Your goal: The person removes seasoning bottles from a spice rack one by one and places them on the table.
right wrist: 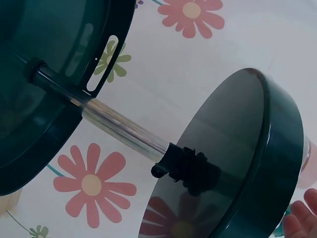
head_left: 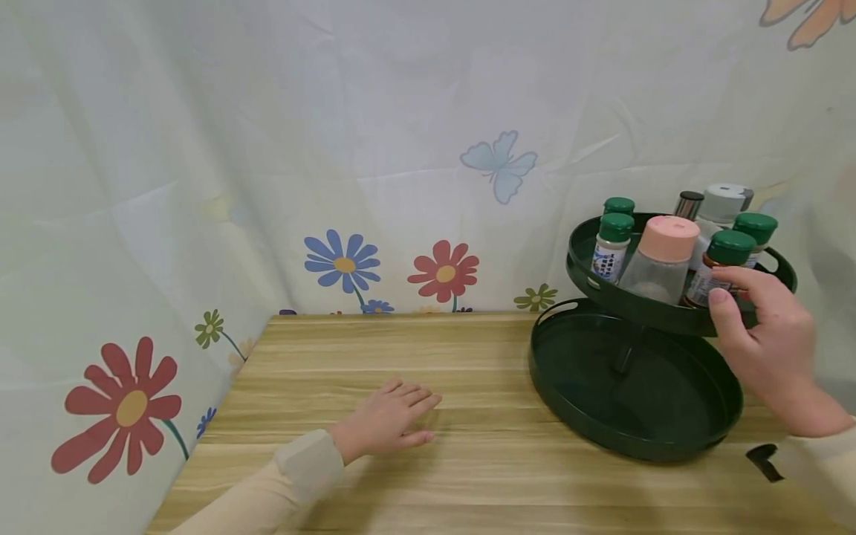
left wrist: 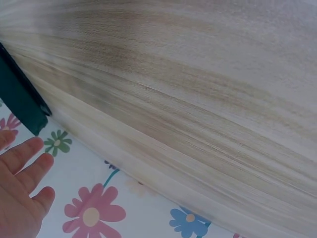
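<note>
My right hand (head_left: 769, 327) is at the right edge of the upper tray (head_left: 602, 291) of a dark green two-tier rack. Its thumb and index finger are at a small green-capped spice bottle (head_left: 701, 286), which stands upright there; whether they pinch it or only touch it is unclear. Only fingertips (right wrist: 297, 218) show in the right wrist view, beside the upper tray (right wrist: 282, 129). To the left, my left hand (head_left: 388, 416) stretches its fingers out above the wooden table, holding nothing; its fingers (left wrist: 32, 171) are spread in the left wrist view.
A clear jar with a pink cap (head_left: 669, 238), a white-capped bottle (head_left: 722, 200) and several green-capped bottles (head_left: 608, 253) share the upper tray. Below is the bare lower tray (head_left: 669, 394), joined by a post (right wrist: 129, 124). A flowered curtain (head_left: 401, 111) hangs behind the table (head_left: 468, 475).
</note>
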Tool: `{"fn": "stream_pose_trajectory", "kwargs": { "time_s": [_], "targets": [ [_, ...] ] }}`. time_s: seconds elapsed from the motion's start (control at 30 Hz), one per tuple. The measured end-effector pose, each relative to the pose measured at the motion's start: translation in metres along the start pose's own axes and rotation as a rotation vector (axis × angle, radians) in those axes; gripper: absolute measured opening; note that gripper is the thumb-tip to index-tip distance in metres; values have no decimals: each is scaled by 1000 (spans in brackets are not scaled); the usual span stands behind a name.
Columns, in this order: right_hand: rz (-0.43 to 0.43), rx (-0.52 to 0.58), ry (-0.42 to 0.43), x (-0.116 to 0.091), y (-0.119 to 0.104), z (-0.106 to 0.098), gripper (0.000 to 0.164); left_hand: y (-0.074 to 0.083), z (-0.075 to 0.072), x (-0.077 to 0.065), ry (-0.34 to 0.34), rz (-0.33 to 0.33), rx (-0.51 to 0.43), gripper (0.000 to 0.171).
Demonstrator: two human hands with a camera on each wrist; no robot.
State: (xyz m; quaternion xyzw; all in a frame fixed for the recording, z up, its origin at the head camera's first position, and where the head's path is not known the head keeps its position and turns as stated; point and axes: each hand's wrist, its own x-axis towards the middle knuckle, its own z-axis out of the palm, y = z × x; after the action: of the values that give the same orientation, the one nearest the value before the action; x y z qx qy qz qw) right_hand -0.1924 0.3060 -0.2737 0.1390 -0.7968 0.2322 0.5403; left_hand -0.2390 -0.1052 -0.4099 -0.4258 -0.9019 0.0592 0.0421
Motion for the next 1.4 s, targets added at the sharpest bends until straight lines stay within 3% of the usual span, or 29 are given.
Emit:
{"fn": "stream_pose_trajectory", "kwargs": {
  "time_s": [0.3, 0.6, 1.13, 1.4],
  "targets": [
    [123, -47, 47, 3, 9, -5, 35, -1, 2, -1, 11, -1, -9, 57],
    [234, -82, 20, 5, 15, -8, 37, -1, 3, -2, 6, -11, -18, 57],
    [617, -135, -156, 7, 31, -10, 47, -2, 5, -3, -4, -14, -21, 56],
    [721, -136, -210, 10, 40, -10, 51, -2, 6, -2, 9, -1, -24, 56]
  ]
}}
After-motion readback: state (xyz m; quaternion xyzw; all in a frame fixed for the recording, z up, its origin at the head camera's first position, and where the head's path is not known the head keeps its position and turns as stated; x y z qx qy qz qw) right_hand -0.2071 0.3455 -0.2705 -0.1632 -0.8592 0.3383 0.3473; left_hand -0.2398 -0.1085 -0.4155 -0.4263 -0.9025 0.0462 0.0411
